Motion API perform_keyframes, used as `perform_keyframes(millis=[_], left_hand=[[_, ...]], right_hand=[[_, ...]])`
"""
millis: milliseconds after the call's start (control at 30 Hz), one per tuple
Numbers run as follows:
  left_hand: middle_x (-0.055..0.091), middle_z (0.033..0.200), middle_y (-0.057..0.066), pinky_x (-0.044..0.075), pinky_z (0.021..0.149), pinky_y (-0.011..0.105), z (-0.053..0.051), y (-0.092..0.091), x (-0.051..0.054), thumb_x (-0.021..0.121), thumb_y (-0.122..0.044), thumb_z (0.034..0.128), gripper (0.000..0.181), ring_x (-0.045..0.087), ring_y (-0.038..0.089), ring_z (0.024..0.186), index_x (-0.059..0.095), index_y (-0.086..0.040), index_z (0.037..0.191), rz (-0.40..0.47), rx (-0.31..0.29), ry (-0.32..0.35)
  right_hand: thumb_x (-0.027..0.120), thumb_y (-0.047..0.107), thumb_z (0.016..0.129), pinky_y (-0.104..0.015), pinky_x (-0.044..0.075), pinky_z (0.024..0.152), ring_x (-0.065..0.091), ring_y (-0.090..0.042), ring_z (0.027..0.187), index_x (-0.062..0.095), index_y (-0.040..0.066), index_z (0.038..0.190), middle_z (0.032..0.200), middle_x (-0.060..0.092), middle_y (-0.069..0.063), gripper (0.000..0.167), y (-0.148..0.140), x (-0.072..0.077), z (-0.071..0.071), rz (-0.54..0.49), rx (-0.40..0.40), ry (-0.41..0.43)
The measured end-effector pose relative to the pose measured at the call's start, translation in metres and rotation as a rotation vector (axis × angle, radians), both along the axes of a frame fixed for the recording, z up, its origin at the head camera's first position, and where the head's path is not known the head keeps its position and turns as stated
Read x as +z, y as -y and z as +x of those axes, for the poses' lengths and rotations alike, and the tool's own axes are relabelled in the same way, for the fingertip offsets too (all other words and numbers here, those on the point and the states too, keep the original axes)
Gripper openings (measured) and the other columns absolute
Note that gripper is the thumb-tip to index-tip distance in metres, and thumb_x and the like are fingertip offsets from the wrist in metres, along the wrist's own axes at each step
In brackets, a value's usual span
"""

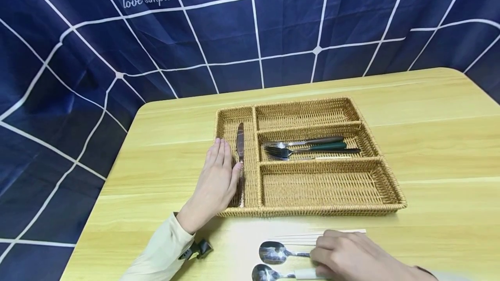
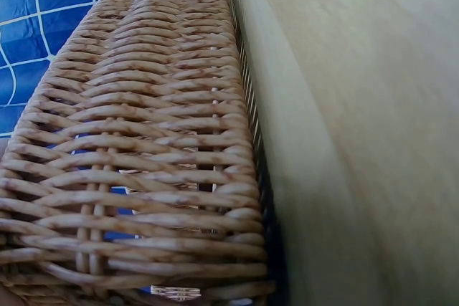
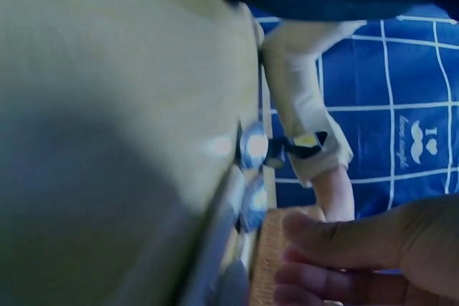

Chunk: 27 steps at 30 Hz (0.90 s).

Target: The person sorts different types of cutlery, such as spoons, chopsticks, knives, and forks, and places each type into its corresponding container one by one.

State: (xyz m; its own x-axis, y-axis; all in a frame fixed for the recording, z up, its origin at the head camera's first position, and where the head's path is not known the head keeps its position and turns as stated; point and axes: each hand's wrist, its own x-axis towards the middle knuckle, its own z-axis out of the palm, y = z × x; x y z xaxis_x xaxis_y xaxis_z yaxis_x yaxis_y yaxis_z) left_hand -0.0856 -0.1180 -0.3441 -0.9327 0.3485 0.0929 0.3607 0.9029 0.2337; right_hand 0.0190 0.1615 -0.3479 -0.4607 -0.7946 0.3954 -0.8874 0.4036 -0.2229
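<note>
The right grip (image 1: 349, 255), whether grasping I cannot tell, partly hides two spoons (image 1: 272, 253) on the near tabletop (image 1: 441, 151), white sticks (image 1: 297, 238) just beyond. The left grip (image 1: 218, 179), straight-fingered, rests along the basket (image 1: 332, 210)'s left rim beside a knife (image 1: 240, 138).

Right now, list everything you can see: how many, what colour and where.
Woven tray: one, tan, on the table
Knife: at least one, dark-looking, tray's left compartment
Forks: at least three, with brown, green and black handles, tray's middle right-hand compartment
Spoons: two, silver bowls, in front of the tray
Thin sticks: several, white, between spoons and tray
Table: one, pale wood, under the tray
Grid cloth: count unclear, navy and white, behind and left
Left sleeve: one, cream, left forearm
Left hand: one, bare, at tray's left side
Right hand: one, bare, at spoon handles
</note>
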Motion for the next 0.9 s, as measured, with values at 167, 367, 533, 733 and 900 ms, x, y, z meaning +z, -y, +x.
perform_keyframes(millis=[167, 367, 533, 733, 900], left_hand=[[0.019, 0.152, 0.032, 0.007, 0.119, 0.044, 0.000, -0.001, 0.000, 0.032, -0.030, 0.1055, 0.061, 0.011, 0.039, 0.145, 0.023, 0.015, 0.145, 0.006, 0.002, 0.001], [0.019, 0.152, 0.032, 0.007, 0.119, 0.044, 0.000, 0.000, 0.000, 0.032, -0.030, 0.1055, 0.060, 0.010, 0.038, 0.145, 0.021, 0.014, 0.145, 0.001, -0.001, 0.001], [0.019, 0.152, 0.033, 0.007, 0.119, 0.044, 0.000, 0.001, -0.001, 0.033, -0.030, 0.1054, 0.060, 0.010, 0.039, 0.145, 0.023, 0.015, 0.145, 0.008, -0.006, -0.007], [0.020, 0.151, 0.033, 0.006, 0.119, 0.045, 0.000, 0.001, -0.002, 0.034, -0.029, 0.1049, 0.061, 0.010, 0.040, 0.145, 0.024, 0.016, 0.144, 0.018, -0.009, -0.008], [0.021, 0.151, 0.034, 0.008, 0.119, 0.046, 0.000, 0.001, -0.003, 0.035, -0.030, 0.1047, 0.062, 0.011, 0.040, 0.145, 0.025, 0.016, 0.144, 0.016, -0.008, -0.016]], right_hand=[[0.075, 0.031, 0.075, -0.006, 0.024, 0.049, 0.032, 0.007, 0.062, 0.053, 0.024, 0.068, 0.067, 0.036, 0.021, 0.025, -0.002, -0.013, 0.008, 0.085, -0.034, 0.000], [0.062, 0.053, 0.086, -0.006, 0.019, 0.045, 0.028, 0.006, 0.060, 0.049, 0.024, 0.063, 0.063, 0.032, 0.019, 0.039, -0.001, -0.022, 0.016, 0.115, -0.087, -0.052], [0.061, 0.047, 0.088, -0.004, 0.015, 0.046, 0.024, 0.006, 0.059, 0.045, 0.024, 0.060, 0.060, 0.030, 0.019, 0.040, 0.001, -0.025, 0.018, 0.099, -0.084, -0.097], [0.040, 0.044, 0.102, -0.006, 0.011, 0.045, 0.018, 0.002, 0.057, 0.039, 0.023, 0.056, 0.057, 0.026, 0.016, 0.050, 0.005, -0.027, 0.019, 0.072, -0.100, -0.235], [0.020, 0.039, 0.107, -0.009, 0.004, 0.046, 0.010, -0.002, 0.057, 0.028, 0.020, 0.055, 0.055, 0.018, 0.012, 0.056, 0.011, -0.030, 0.022, 0.038, -0.151, -0.342]])
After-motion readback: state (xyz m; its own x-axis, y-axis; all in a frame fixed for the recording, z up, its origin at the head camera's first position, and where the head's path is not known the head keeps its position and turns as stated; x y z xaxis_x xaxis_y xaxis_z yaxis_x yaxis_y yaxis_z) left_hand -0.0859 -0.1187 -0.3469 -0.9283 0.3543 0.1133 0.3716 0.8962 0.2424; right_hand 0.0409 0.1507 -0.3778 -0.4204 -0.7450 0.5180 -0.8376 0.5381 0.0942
